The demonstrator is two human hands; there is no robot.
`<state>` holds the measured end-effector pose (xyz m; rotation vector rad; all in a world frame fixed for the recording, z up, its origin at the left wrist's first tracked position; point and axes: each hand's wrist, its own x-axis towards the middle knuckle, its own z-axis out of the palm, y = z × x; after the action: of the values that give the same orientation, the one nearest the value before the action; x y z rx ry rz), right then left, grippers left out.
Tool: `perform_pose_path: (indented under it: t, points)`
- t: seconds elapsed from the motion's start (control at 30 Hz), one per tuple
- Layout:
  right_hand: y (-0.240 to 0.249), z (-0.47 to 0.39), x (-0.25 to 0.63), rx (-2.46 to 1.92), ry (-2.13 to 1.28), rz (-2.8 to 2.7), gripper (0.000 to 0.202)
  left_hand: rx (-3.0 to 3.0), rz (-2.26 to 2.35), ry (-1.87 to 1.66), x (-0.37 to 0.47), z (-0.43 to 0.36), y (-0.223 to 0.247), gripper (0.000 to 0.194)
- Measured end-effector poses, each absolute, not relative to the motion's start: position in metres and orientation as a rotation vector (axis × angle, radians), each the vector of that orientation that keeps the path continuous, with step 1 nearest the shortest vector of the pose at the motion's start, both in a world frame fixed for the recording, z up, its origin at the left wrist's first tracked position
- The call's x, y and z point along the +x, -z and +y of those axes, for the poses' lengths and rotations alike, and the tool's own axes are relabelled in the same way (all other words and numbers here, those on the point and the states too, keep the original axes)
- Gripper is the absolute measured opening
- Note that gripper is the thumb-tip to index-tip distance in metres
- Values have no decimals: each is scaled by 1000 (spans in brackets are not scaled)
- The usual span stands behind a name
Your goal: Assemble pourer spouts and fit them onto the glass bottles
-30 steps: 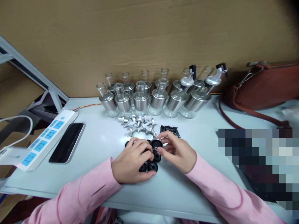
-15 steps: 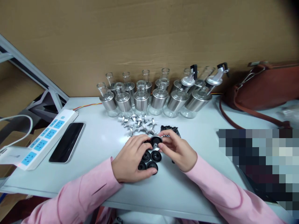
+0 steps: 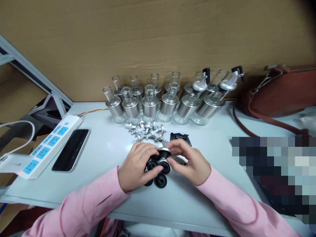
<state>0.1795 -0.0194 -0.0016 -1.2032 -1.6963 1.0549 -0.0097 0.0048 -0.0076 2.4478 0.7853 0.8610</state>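
My right hand (image 3: 189, 162) pinches a silver pourer spout (image 3: 165, 149) between thumb and fingers. A black ribbed stopper sits under its round flange, pointing down. My left hand (image 3: 140, 166) curls from the other side, its fingertips beside the flange and its thumb bent over a black round stopper (image 3: 152, 165). Below the hands, another black stopper (image 3: 160, 180) lies on the table; several more are partly hidden by my left fingers. Beyond my hands lie a pile of silver pourer spouts (image 3: 148, 130) and a small heap of black levers (image 3: 180, 138).
Two rows of glass bottles with metal sleeves (image 3: 150, 107) stand along the cardboard wall; two carry pourers (image 3: 228, 85). A power strip (image 3: 50, 146) and phone (image 3: 71, 150) lie left on the table. A brown bag (image 3: 281, 92) is at the back right.
The pourer spout has tilted more upright, its stopper now pointing down. My left thumb has moved up from the nearest stopper, which now shows fully.
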Motion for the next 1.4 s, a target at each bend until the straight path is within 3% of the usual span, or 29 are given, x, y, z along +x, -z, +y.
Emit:
perform_pose_path:
  t: [0.17,0.5,0.8,0.9,1.1,1.4]
  points:
    - [-2,-21,180,-1131,-950,-1762,20,2388,695,-1093,-11,5,10,27]
    - [5,-22,181,-1161,-858,-1916,17,2472,675,-1002,-13,6,13,30]
    - [-2,-14,188,-918,-645,-2039,10,2473,665,-1027,-12,3,10,27]
    - [0,-4,203,-1076,-327,-2074,2,2458,661,-1031,-11,2,9,27]
    - [18,10,233,-1528,275,-2023,13,2442,674,-1063,-10,0,7,24]
    - [36,11,243,-1691,198,-2099,14,2468,689,-1117,-10,1,8,25]
